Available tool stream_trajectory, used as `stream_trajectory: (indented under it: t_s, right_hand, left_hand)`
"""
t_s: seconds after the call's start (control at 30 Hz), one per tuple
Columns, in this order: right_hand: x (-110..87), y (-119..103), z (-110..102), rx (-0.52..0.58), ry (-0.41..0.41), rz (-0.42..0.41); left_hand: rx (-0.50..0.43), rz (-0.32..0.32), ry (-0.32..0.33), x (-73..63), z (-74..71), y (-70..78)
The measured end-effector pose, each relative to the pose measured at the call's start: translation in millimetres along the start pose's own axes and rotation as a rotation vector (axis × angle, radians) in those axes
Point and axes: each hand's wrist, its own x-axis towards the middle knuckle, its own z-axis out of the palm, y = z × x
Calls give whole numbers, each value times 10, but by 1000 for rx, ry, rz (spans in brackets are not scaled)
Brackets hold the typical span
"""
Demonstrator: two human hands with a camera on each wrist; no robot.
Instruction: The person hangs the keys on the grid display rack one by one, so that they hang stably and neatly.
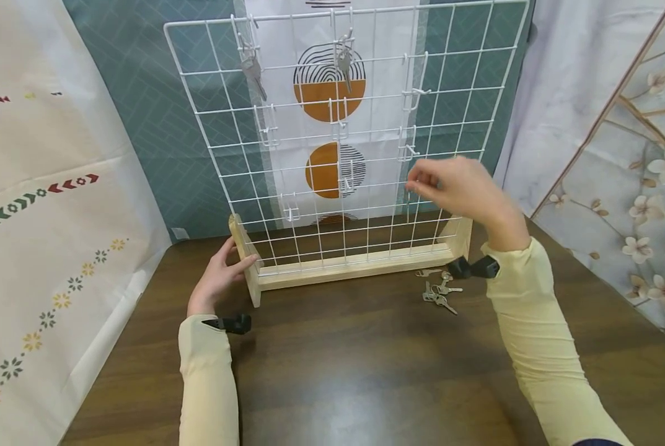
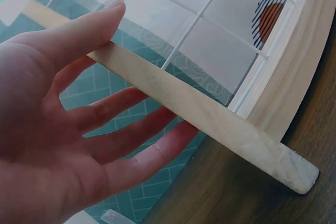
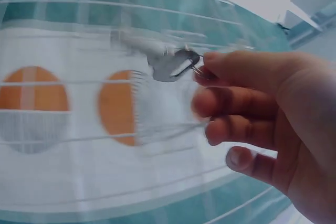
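A white wire grid (image 1: 368, 232) stands upright in a wooden base (image 1: 332, 270). My left hand (image 1: 220, 275) grips the base's left wooden side piece (image 2: 157, 85), thumb on one side and fingers on the other. In front of the grid's right part, my right hand (image 1: 457, 186) pinches a key (image 3: 165, 66) by its metal ring; the key is blurred in the right wrist view. Two sets of keys hang at the top, a left set (image 1: 252, 71) and a middle set (image 1: 344, 62). Several white hooks, such as one near the right hand (image 1: 409, 150), carry nothing.
Several loose keys (image 1: 440, 291) lie on the brown wooden table (image 1: 354, 365), in front of the base's right end. A patterned green and white cloth (image 1: 142, 124) hangs behind the grid. Floral cloths (image 1: 639, 204) hang at the sides.
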Motion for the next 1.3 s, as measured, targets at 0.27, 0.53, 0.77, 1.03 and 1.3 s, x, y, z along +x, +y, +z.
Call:
stream_trajectory:
  t_s: [0.27,0.53,0.77,1.03,1.3]
  right_hand:
    - [412,113,-556,-7,306,113]
    - [601,194,-696,-18,274,195]
    - [640,184,-689,-4,232,198]
    - [617,206,-673,53,236,197]
    - [487,167,-628,14,128,73]
  left_hand:
    - [-20,7,-1,-11,0,9]
    - [1,21,6,18,-13,-13]
    - [-39,9,-5,-8,13,-7]
    - [-40,5,-4,-21,12,8]
    - [-23,2,-7,-3,4,-17]
